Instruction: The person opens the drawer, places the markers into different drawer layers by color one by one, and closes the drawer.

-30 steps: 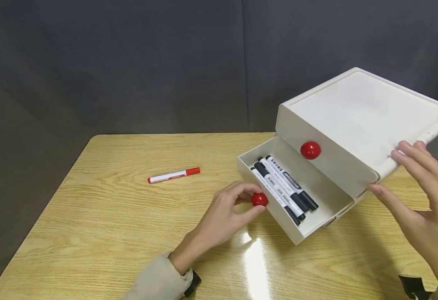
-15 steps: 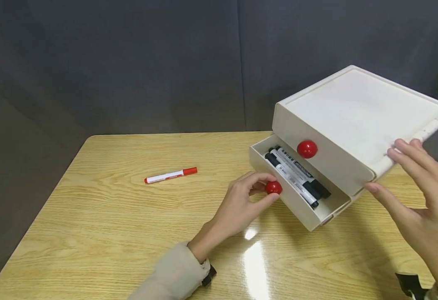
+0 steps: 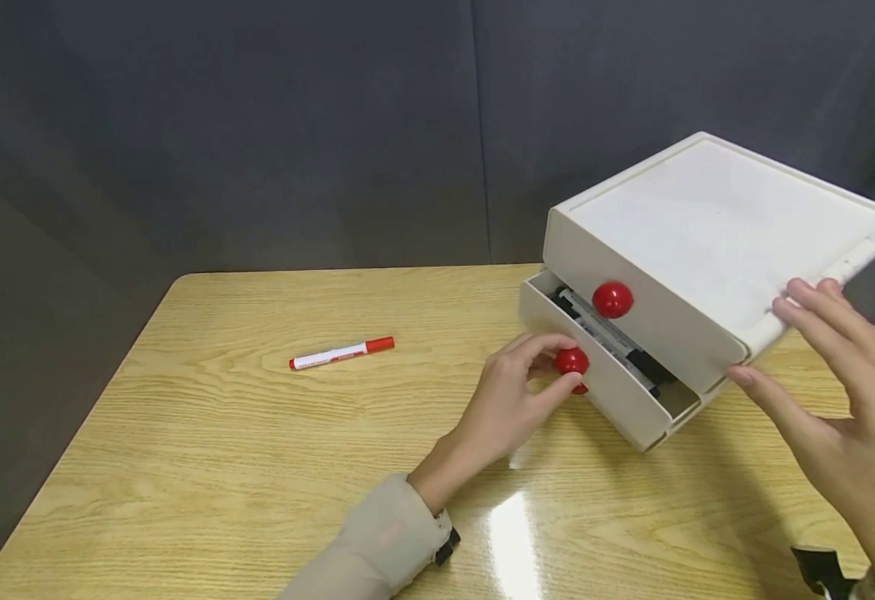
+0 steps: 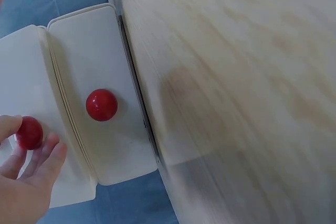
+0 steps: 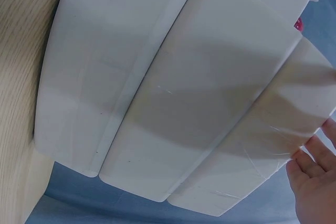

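Note:
A white drawer unit (image 3: 730, 225) has red ball knobs on its fronts. Its upper drawer, with a red knob (image 3: 613, 299), is closed. Below it the pulled-out drawer (image 3: 602, 367) stands partly out, black-capped markers (image 3: 617, 333) lying inside. My left hand (image 3: 516, 392) pinches this drawer's knob (image 3: 572, 361) between thumb and fingers. Another drawer's knob (image 4: 102, 104) shows lower down in the left wrist view. At the unit's near side, my right hand (image 3: 865, 408) rests its extended fingers on the top edge, its thumb at the front corner.
A red-capped marker (image 3: 342, 353) lies on the wooden table (image 3: 220, 467), left of the unit. A dark curtain (image 3: 295, 133) hangs behind the table's back edge.
My left hand has pushed the drawer inward by its knob, so less of its inside and the markers shows. My right hand stays at the unit's edge.

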A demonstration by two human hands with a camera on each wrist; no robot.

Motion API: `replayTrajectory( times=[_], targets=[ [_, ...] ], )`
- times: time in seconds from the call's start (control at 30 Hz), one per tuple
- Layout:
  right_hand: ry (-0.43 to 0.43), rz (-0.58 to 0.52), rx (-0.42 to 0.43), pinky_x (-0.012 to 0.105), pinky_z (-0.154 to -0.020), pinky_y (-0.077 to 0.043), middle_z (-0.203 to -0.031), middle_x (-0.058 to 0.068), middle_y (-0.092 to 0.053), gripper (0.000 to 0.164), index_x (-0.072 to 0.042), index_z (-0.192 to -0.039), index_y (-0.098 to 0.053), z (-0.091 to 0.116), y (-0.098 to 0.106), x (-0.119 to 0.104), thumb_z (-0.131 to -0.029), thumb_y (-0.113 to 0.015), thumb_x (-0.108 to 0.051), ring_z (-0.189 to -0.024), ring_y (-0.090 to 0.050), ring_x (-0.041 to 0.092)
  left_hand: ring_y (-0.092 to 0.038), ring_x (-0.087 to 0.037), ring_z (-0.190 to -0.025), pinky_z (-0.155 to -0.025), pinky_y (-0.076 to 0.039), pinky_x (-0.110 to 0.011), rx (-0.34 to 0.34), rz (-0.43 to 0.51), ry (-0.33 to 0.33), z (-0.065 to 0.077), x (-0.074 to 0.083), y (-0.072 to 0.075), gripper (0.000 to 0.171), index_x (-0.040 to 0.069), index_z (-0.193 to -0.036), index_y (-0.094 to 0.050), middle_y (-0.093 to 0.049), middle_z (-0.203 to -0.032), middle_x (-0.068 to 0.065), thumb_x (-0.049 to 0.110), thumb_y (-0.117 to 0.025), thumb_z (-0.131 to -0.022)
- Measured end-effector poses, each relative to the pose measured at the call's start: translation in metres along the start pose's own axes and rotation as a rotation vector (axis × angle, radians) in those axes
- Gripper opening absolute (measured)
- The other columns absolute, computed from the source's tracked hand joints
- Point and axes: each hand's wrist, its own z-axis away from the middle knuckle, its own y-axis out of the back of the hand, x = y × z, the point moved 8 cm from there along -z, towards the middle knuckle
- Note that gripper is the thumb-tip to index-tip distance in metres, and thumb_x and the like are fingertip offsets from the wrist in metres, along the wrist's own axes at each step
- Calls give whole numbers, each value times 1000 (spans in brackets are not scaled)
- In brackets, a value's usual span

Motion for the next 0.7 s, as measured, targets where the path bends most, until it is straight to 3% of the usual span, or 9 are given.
replayTrajectory(
  times=[0.2,0.47,0.7],
  targets=[
    [6,3,2,34,-116,-39,-125,24,-67,75,11,-111,-69,0,1,0,-83,-69,-59,-133,-55,27,-68,-14,-93,-83,-57,-17,15,5,-20,-8,-1,-7,30,0,-119,-65,-67,-111,-11,4,-71,-90],
    [0,28,-16,31,-116,-40,-124,25,-66,74,10,-112,-69,-1,-1,-3,-84,-68,-59,-133,-55,25,-65,-7,-86,-78,-59,-22,31,-59,-25,-15,-2,-12,30,3,-119,-66,-69,-107,-7,9,-72,-91],
    [5,6,4,33,-116,-40,-124,24,-67,74,11,-111,-69,-1,0,-3,-84,-69,-58,-132,-56,26,-66,-8,-87,-77,-57,-15,20,-25,8,-19,-4,-17,31,4,-121,-65,-68,-109,-7,9,-72,-91]
  ],
)
